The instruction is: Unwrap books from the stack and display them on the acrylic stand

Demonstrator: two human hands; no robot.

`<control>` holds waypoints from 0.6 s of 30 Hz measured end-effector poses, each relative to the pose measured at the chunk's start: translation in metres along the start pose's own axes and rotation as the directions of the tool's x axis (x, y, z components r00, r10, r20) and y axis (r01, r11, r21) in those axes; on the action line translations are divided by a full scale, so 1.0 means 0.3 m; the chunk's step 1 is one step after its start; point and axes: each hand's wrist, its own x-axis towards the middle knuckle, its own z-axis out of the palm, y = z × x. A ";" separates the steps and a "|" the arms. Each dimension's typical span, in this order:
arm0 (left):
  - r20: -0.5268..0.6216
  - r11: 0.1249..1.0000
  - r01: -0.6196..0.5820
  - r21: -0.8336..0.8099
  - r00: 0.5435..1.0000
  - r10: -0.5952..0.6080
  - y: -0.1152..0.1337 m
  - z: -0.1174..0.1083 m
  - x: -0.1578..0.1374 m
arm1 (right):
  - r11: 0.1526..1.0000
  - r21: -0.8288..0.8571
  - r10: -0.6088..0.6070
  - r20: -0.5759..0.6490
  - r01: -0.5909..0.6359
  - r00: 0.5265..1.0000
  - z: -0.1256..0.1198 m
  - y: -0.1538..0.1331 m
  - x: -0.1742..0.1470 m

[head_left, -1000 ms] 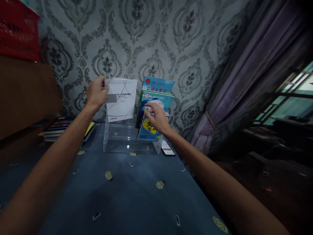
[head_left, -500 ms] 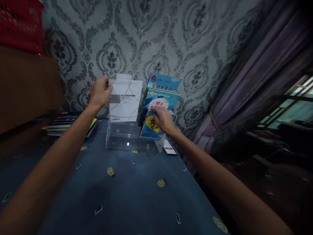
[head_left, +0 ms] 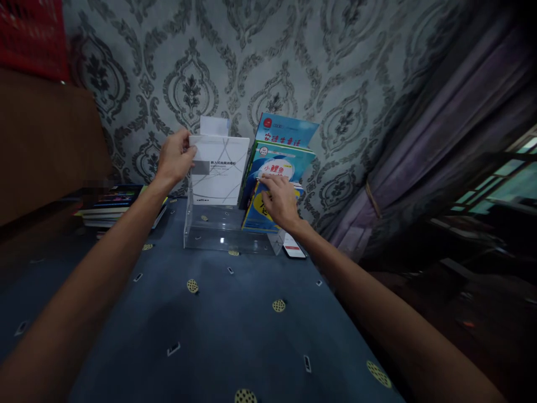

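Observation:
A clear tiered rack (head_left: 229,242) stands on the table and holds books. My left hand (head_left: 176,157) pinches the upper left edge of a white booklet (head_left: 222,176) standing upright in the rack's left part. Behind it a pale card (head_left: 214,126) sticks up. My right hand (head_left: 280,198) has its fingers curled over the top edge of a blue and yellow book (head_left: 260,219) in the rack's front right, covering much of its cover. Behind that stand a teal book (head_left: 293,157) and, taller at the back, a blue book (head_left: 289,130).
A phone (head_left: 294,248) lies beside the rack's right end. Stacked books (head_left: 109,207) lie behind my left forearm. A brown box (head_left: 46,145) with a red basket (head_left: 33,39) on it stands at left. A purple curtain (head_left: 419,151) hangs to the right, past the table edge.
Both hands keep their places on the booklet and book. More of the pale card shows above the white booklet. The whole view has shifted slightly.

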 end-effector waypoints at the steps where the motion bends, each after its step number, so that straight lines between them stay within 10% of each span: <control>1: 0.002 1.000 0.002 -0.009 1.000 -0.002 -0.005 0.005 0.000 | 0.999 0.034 -0.020 -0.014 0.020 1.000 0.006 -0.013 -0.004; 18: 0.071 0.886 0.016 -0.464 0.997 0.019 -0.120 0.077 -0.005 | 0.828 0.529 0.219 0.005 -0.188 0.976 0.188 -0.100 -0.015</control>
